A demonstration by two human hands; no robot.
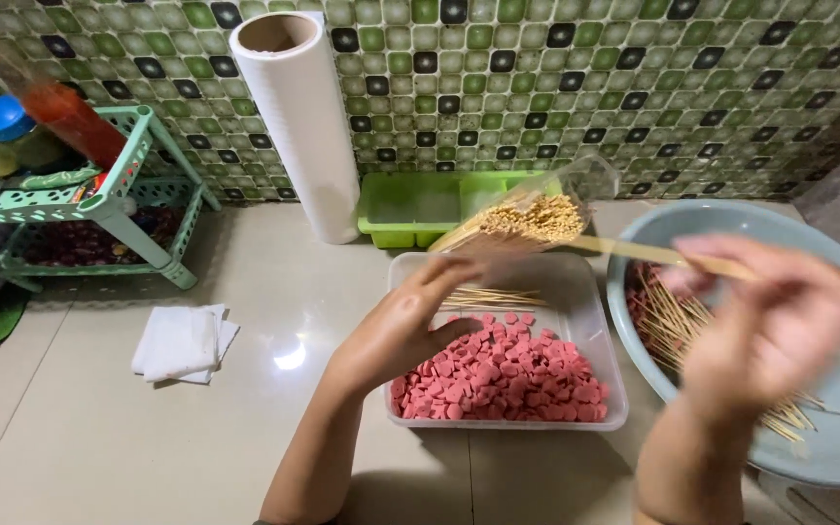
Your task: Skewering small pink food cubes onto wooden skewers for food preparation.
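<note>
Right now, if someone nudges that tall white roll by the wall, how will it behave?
Probably tips easily: the white roll stands upright on a narrow base, tall for its width. It leans near the tiled wall, which may catch it. Once down, the round shape would likely roll across the smooth counter. The hollow core suggests it is fairly light.

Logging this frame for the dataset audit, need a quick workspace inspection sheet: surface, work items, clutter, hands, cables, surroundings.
Surface: glossy beige tiled counter, lamp glare near the middle.
Work items: clear rectangular plastic tub holding pink round sausage slices; clear bag of bamboo skewers; grey-blue round plastic basin holding skewered pieces.
Clutter: folded white cloth; white plastic-film roll upright; green compartment tray; green plastic rack with bottles.
Hands: left hand over the tub, touching loose skewers; right hand blurred, gripping a single bamboo skewer.
Cables: nothing seen.
Surroundings: green mosaic tile wall.
</note>
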